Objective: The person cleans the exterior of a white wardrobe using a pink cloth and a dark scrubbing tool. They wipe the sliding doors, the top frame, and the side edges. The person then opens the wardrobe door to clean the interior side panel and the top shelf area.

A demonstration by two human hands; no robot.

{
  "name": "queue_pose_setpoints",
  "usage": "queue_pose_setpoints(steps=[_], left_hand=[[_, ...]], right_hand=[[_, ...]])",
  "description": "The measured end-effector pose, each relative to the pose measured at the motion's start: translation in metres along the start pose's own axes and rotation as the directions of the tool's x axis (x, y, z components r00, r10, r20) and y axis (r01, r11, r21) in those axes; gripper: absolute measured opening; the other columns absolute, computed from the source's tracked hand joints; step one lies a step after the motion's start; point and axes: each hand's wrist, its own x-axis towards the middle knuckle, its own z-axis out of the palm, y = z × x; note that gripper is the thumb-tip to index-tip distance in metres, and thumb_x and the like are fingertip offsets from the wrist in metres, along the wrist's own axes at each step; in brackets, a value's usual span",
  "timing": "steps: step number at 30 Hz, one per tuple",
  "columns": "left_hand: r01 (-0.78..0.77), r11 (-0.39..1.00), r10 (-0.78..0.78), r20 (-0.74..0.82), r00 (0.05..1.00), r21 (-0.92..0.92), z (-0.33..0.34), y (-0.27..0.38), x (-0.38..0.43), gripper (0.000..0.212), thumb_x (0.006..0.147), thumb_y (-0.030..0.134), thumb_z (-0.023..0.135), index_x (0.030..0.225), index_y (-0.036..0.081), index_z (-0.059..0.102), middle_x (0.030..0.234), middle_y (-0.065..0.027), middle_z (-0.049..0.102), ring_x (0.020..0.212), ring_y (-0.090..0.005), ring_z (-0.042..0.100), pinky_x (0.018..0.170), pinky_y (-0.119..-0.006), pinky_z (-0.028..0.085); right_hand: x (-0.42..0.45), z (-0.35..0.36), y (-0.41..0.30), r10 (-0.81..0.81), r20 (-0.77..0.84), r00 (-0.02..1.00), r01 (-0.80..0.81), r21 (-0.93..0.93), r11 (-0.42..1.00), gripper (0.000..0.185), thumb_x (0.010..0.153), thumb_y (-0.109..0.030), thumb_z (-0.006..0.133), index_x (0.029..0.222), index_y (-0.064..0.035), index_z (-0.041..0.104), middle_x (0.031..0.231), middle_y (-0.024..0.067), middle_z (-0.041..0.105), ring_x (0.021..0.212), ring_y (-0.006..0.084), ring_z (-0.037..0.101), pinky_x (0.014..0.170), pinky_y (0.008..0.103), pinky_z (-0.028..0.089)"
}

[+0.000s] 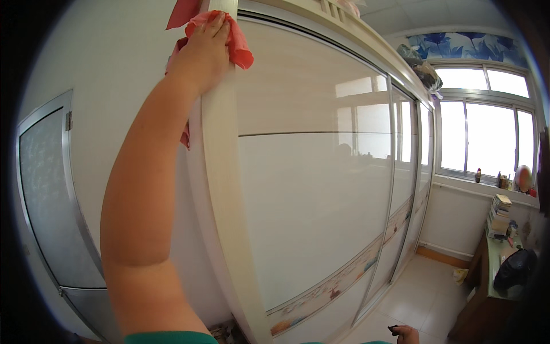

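My left hand (210, 38) is raised high at the upper left, fingers spread flat over a red cloth (240, 47). It presses the cloth against the top of the cream upright edge panel (221, 150) of a sliding-door wardrobe. A glossy white wardrobe door (309, 193) stands just right of that panel. Beside the panel, further red pieces (184, 13) show above my hand and behind my forearm; what they are is partly hidden. Low at the bottom edge, my right hand (407, 334) is curled, with a small dark object (392, 330) at its fingers.
A frosted-glass door (47, 193) with a metal frame is on the left. Bags (423, 71) lie on the wardrobe top near a window (490, 135). At right, a desk (494, 262) bears stacked books (499, 215) and a black bag (515, 268). Pale tiles (412, 296) cover the floor.
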Motion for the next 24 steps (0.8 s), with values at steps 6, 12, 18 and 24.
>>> queue_pose_setpoints(steps=[6, 12, 18, 24], left_hand=[[-0.117, 0.992, 0.122, -0.125, 0.985, 0.049, 0.005, -0.017, -0.033, 0.062, 0.095, 0.024, 0.05, 0.15, 0.002, 0.033, 0.159, -0.0076, 0.029, 0.143, -0.0258, 0.035, 0.116, -0.04, 0.035], [-0.016, 0.976, 0.04, -0.107, 0.993, 0.216, 0.02, -0.03, 0.037, 0.061, 0.1, 0.028, 0.038, 0.156, 0.009, 0.023, 0.164, -0.0038, 0.02, 0.147, -0.0252, 0.029, 0.117, -0.04, 0.034], [-0.228, 0.872, 0.227, 0.054, 0.972, 0.433, 0.001, -0.012, 0.043, 0.063, 0.098, 0.02, 0.04, 0.151, -0.008, 0.023, 0.159, -0.0282, 0.019, 0.15, -0.0359, 0.018, 0.123, -0.039, 0.015], [-0.123, 0.977, 0.075, -0.259, 0.963, -0.172, 0.023, -0.025, 0.053, 0.063, 0.095, 0.014, 0.033, 0.153, -0.005, 0.021, 0.162, -0.0201, 0.018, 0.15, -0.0279, 0.02, 0.122, -0.037, 0.021]], right_hand=[[0.043, 0.017, -0.056, -0.029, 0.044, 0.999, 0.03, -0.01, 1.0, 0.035, 0.08, 0.004, 0.048, 0.101, -0.0042, 0.074, 0.102, 0.0158, 0.072, 0.088, 0.0289, 0.069, 0.083, 0.0368, 0.056], [0.05, 0.063, -0.099, -0.091, 0.036, 0.995, 0.089, 0.043, 0.995, 0.033, 0.079, 0.003, 0.048, 0.1, -0.0033, 0.074, 0.1, 0.0157, 0.072, 0.085, 0.0286, 0.069, 0.08, 0.037, 0.057], [0.019, 0.12, -0.121, 0.01, 0.0, 1.0, -0.01, 0.067, 0.998, 0.032, 0.08, 0.002, 0.048, 0.097, -0.003, 0.074, 0.096, 0.0158, 0.073, 0.086, 0.0288, 0.07, 0.082, 0.0371, 0.056], [0.03, 0.135, -0.148, 0.034, -0.005, 0.999, -0.033, 0.089, 0.995, 0.032, 0.08, 0.001, 0.047, 0.095, -0.0028, 0.074, 0.095, 0.0158, 0.073, 0.087, 0.0282, 0.07, 0.083, 0.037, 0.056]])
